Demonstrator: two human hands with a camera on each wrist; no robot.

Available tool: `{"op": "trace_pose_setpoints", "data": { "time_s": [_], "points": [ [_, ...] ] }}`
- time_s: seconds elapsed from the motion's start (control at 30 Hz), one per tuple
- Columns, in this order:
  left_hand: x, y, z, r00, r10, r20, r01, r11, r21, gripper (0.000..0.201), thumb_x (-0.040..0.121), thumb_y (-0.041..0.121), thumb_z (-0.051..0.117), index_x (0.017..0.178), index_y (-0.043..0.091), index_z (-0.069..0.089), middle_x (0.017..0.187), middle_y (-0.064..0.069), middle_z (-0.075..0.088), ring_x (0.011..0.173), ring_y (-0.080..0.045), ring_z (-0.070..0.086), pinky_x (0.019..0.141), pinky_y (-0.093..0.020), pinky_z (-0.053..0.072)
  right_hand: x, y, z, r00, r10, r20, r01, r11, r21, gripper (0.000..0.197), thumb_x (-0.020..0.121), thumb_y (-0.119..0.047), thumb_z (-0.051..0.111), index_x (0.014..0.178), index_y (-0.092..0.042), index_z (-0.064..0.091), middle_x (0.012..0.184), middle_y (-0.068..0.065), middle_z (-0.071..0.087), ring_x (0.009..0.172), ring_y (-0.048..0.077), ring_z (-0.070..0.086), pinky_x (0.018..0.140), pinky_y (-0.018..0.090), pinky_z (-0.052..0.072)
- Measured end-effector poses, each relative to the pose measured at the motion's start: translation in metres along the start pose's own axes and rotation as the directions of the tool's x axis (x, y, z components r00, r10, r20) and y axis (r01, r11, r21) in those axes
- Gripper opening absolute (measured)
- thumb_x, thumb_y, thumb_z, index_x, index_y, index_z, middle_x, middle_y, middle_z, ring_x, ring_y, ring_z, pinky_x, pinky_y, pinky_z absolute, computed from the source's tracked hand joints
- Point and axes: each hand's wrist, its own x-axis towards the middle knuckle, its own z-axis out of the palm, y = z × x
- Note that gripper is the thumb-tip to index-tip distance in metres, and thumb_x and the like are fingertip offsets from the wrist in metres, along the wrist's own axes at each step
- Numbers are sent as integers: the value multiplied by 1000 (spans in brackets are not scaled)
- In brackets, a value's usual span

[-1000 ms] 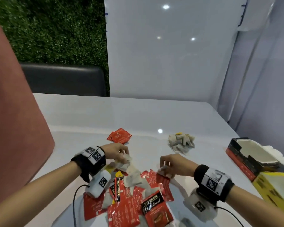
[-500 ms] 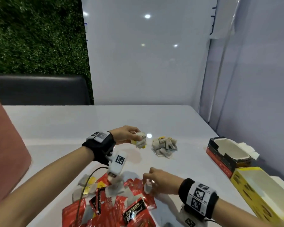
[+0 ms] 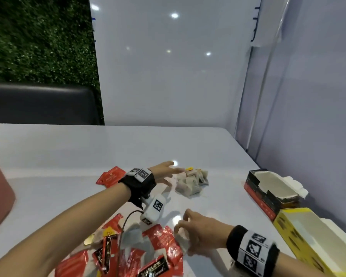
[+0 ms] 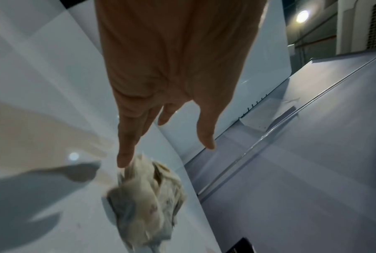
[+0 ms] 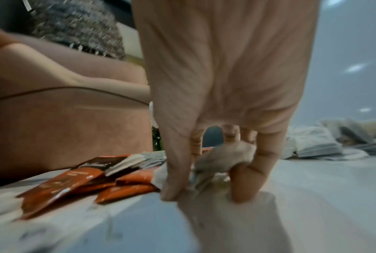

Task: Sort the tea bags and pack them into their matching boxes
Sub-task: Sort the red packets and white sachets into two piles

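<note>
Right hand (image 3: 203,232) curls its grip round a white paper tea bag (image 5: 223,154) at the near edge of the mixed heap (image 3: 132,254), with fingertips (image 5: 171,193) pressed to the desk (image 3: 68,156). In the wrist view the bag looks crumpled between thumb and fingers, though blur hides how firmly it is pinched. Left hand (image 3: 164,172) reaches forward with fingers spread and straight, holding nothing; one fingertip (image 4: 124,160) is at the edge of the pile of white tea bags (image 3: 192,181), and I cannot tell whether it touches.

Risks, as I judge them: the right grip may drag a neighbouring red foil packet (image 3: 164,242) or a string and tag along with the bag, since they lie overlapping. Squeezing harder could tear the thin paper. A cable (image 3: 126,220) from the left wrist trails over the heap and could snag packets. The outstretched left fingers might scatter the loose white pile. Two sorted red packets (image 3: 110,176) lie apart behind the left wrist. Both open boxes, the red-and-black box (image 3: 268,194) and the yellow box (image 3: 300,236), sit well to the right, so sorted bags face a long carry.
</note>
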Motion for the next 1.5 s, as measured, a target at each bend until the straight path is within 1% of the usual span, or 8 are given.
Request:
{"op": "trace_pose_setpoints", "data": {
  "time_s": [0.2,0.37,0.53,0.67,0.8,0.97,1.27,1.5],
  "points": [
    [-69,-2,-62,997,48,54,-53,995,85,40,95,19,52,133,9,44,127,-14,58,119,-24,56,95,-41,50,12,-3,-10,1000,10,29,-8,997,-73,27,82,-9,60,109,-11,59,112,14,57,97,27,54,76,31,41],
    [-138,-25,-109,997,-29,67,-1,914,405,37,92,22,56,129,20,48,121,-3,62,106,-13,62,90,-32,52,25,23,-58,984,86,-158,-62,987,148,21,82,-2,54,77,-23,54,81,0,57,75,20,59,73,32,55],
    [-179,-69,-121,980,-196,-18,175,827,534,52,90,22,59,138,23,37,130,-6,49,112,-19,55,83,-23,52,63,42,-102,843,237,-483,-237,970,62,25,86,-8,55,111,-5,57,110,14,59,101,31,56,75,25,36],
    [-193,-99,-108,968,-240,-74,237,779,581,46,89,23,62,131,18,43,122,-4,51,108,-23,59,76,-20,53,81,42,-91,876,346,-337,-365,931,5,46,87,-10,49,131,-11,39,129,16,45,116,34,46,93,39,40],
    [-211,-116,-94,961,-182,-207,272,747,607,40,83,37,66,114,20,46,115,-2,53,104,-20,58,78,-26,51,67,10,-76,878,124,-463,-247,945,-215,51,88,-19,56,135,-14,36,134,11,42,121,29,43,97,42,42],
    [-232,-134,-67,933,-256,-255,360,617,700,109,41,91,53,121,19,34,113,-3,38,106,-17,42,84,-28,43,35,-37,-39,999,53,11,-51,990,-131,57,86,-41,61,132,-14,41,127,9,50,111,23,52,89,31,42],
    [-229,-148,-28,917,-168,-363,390,576,718,110,57,53,82,135,12,15,126,-10,33,119,-28,37,95,-40,43,32,-61,13,962,272,6,-272,961,57,62,73,-30,77,118,-7,40,118,11,58,104,26,55,80,32,45],
    [-236,-150,-55,930,-181,-319,333,781,528,92,60,32,87,125,6,27,89,-1,56,82,-15,54,63,-24,43,28,-61,13,959,278,57,-284,940,190,53,67,-27,81,111,-10,56,116,5,63,105,23,59,91,33,49]
  ]
}}
